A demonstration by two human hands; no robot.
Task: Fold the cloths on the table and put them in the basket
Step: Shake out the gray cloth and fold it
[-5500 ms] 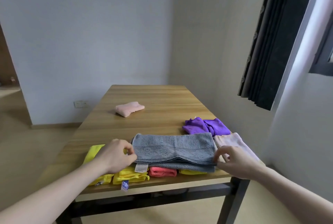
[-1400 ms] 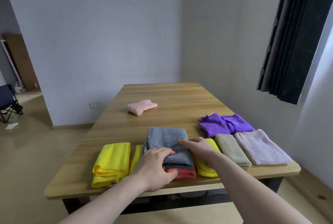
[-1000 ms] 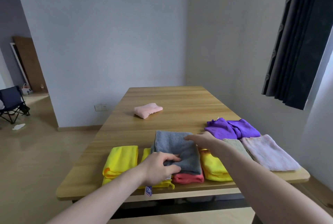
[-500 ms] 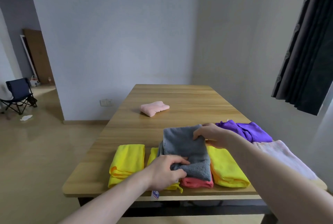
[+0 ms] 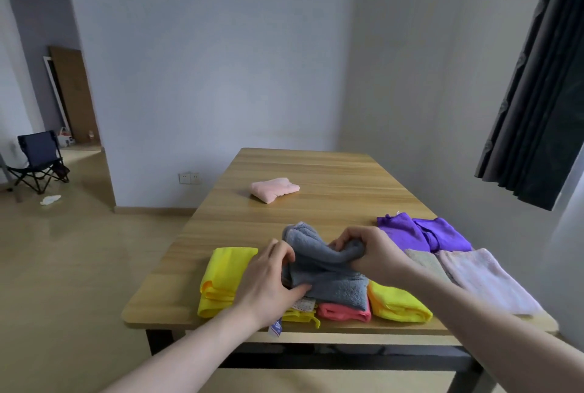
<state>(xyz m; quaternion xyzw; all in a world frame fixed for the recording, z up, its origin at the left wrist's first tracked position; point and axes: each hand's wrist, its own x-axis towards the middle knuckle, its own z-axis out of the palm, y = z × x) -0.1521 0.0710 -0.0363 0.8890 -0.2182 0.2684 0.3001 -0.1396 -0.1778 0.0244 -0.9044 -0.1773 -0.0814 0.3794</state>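
A grey towel (image 5: 328,275) lies partly folded near the front edge of the wooden table (image 5: 316,203), on top of a red cloth (image 5: 343,312) and a yellow cloth (image 5: 300,316). My left hand (image 5: 271,278) grips the towel's left side. My right hand (image 5: 369,250) grips its far end, which is lifted and bunched toward me. Folded yellow cloths lie to the left (image 5: 224,275) and right (image 5: 396,302) of the pile. No basket is in view.
A purple cloth (image 5: 423,233), a beige cloth (image 5: 425,261) and a pale pink cloth (image 5: 483,278) lie on the right side. A pink folded cloth (image 5: 273,189) sits mid-table. A folding chair (image 5: 39,160) stands far left; a dark curtain (image 5: 537,82) hangs on the right.
My right hand has gone from lying flat on the grey towel to gripping its far end and pulling it up and toward me. My left hand stays on the near left side.
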